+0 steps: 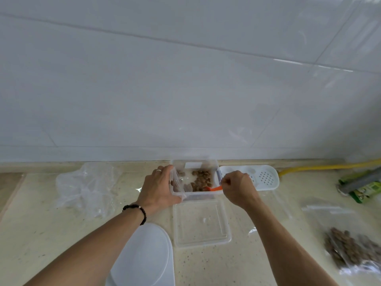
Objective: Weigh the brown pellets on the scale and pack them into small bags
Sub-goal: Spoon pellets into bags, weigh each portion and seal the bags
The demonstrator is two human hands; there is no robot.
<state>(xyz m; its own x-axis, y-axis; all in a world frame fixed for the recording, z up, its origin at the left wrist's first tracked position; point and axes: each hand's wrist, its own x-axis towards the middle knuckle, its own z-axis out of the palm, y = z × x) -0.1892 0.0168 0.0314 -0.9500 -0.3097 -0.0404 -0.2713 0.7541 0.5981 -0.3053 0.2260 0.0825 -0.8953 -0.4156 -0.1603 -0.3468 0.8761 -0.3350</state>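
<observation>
Brown pellets [202, 180] lie in a clear plastic container [195, 194] at the counter's far edge. The left hand [158, 188] grips a small bag [177, 183] at the container's left wall; the right hand [237, 187] pinches an orange scoop [214, 188] dipped inside.

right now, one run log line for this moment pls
step: scooping pellets | left hand: holds small bag at clear container | right hand: grips orange scoop in brown pellets
</observation>
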